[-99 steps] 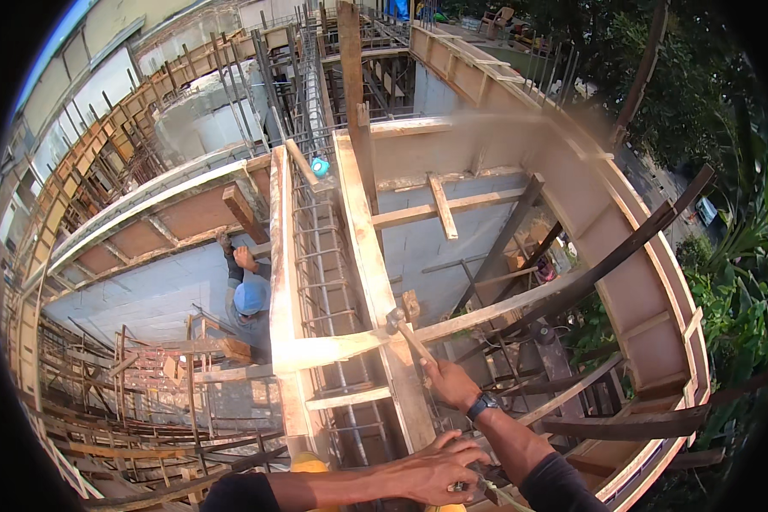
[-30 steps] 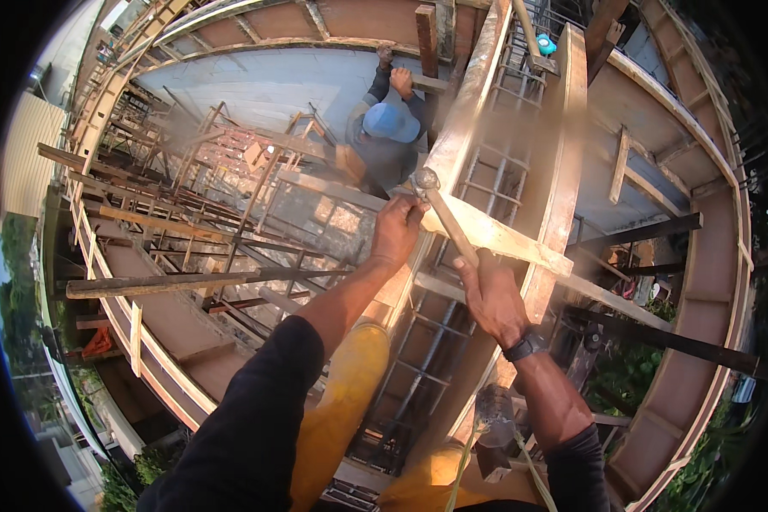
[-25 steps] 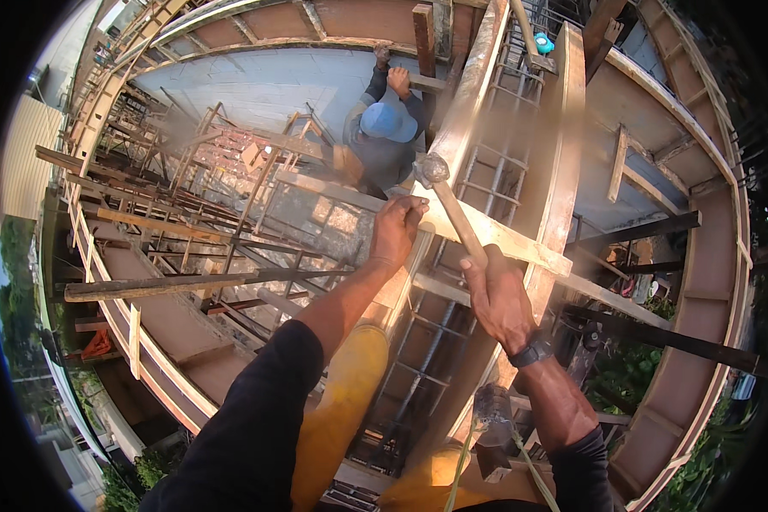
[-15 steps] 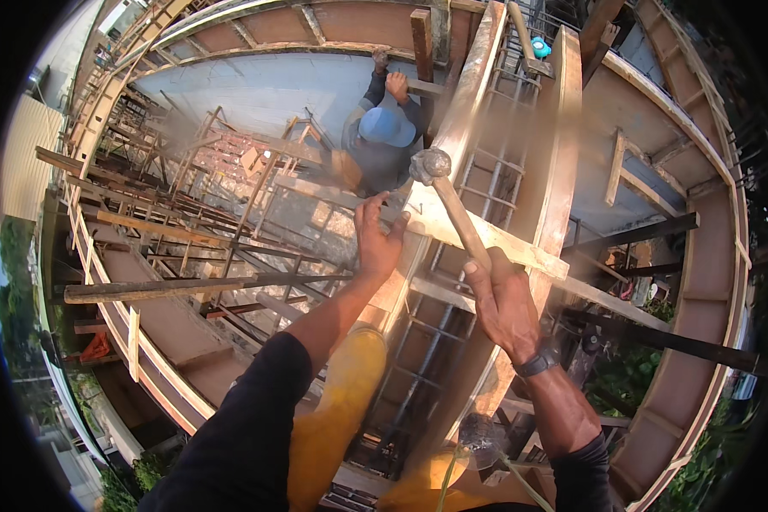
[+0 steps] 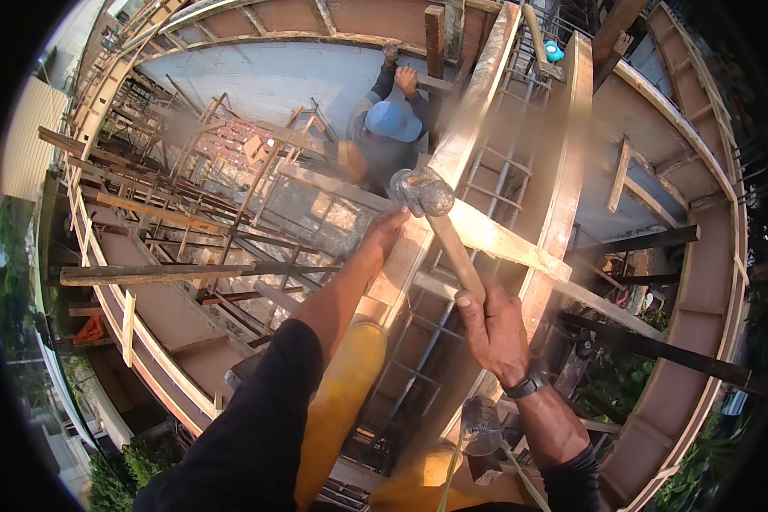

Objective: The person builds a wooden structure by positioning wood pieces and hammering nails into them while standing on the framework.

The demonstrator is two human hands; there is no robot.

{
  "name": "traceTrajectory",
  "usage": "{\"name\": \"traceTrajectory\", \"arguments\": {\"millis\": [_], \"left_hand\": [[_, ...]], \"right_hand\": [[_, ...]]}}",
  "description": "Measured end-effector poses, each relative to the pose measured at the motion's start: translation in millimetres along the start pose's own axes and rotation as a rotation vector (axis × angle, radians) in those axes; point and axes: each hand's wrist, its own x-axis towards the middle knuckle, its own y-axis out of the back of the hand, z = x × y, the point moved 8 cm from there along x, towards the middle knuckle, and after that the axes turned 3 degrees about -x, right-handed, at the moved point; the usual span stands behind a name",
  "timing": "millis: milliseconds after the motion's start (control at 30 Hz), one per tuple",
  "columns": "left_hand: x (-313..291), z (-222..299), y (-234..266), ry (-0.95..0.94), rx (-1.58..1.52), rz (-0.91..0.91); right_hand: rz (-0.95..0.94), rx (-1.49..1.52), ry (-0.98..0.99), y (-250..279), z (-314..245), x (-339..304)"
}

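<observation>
My right hand (image 5: 497, 337) is wrapped round the wooden handle of a hammer (image 5: 457, 256). The hammer's worn, rounded metal head is over the left end of a pale wooden board (image 5: 508, 245). That board lies across two long timber form sides, with steel reinforcing bars (image 5: 418, 358) running in the trough between them. Close by the board's left end is my left hand (image 5: 384, 237). Its fingertips pass behind the hammer head, so I cannot tell if they grip the board. The spot on the board under the head is hidden.
Below, beyond my left hand, a person in a blue cap (image 5: 392, 121) reaches up to a post. Another wooden-handled hammer (image 5: 535, 38) and a teal round object (image 5: 554, 51) rest at the far end. Timber props (image 5: 196, 273) stand to the left; a plastic bottle (image 5: 481, 425) is near my legs.
The hammer head has come down onto the board's end, covering the nail that showed there. My left hand, earlier with fingers spread, has shifted slightly right and its fingers are now partly hidden.
</observation>
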Motion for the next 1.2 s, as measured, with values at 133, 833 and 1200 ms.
{"name": "traceTrajectory", "arguments": {"millis": [133,833,1200], "left_hand": [[2,22,4,-0.476,0.488,0.158],[-7,28,-47,-0.694,0.638,0.025],[8,16,-26,-0.267,0.035,-0.186]], "right_hand": [[0.049,0.124,-0.101,23,-12,24],[-0.067,-0.167,-0.194,-15,51,32],[0.107,0.083,-0.144,27,-1,36]]}}
